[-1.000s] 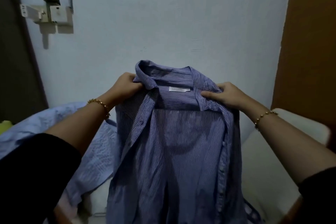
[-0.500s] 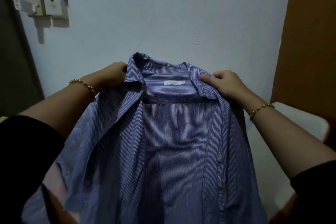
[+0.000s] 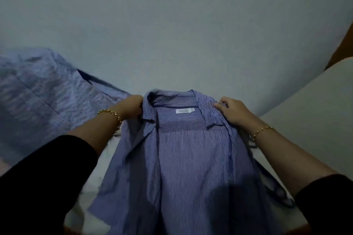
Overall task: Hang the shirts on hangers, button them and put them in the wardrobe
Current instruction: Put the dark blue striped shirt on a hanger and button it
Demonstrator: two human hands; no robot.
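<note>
Both arms extended at frame centre: left hand (image 3: 131, 106) and right hand (image 3: 232, 109) each clamp the striped shirt (image 3: 191, 158) at its shoulders.

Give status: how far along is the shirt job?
Done: nothing visible; no hanger or wardrobe in view. In hand: left hand and right hand grip the striped shirt at its collar, front open and unbuttoned. Left: hanger, buttoning, wardrobe; a light blue garment also lies at the left.

A pale wall (image 3: 172, 25) stands behind a white surface (image 3: 315, 112).
</note>
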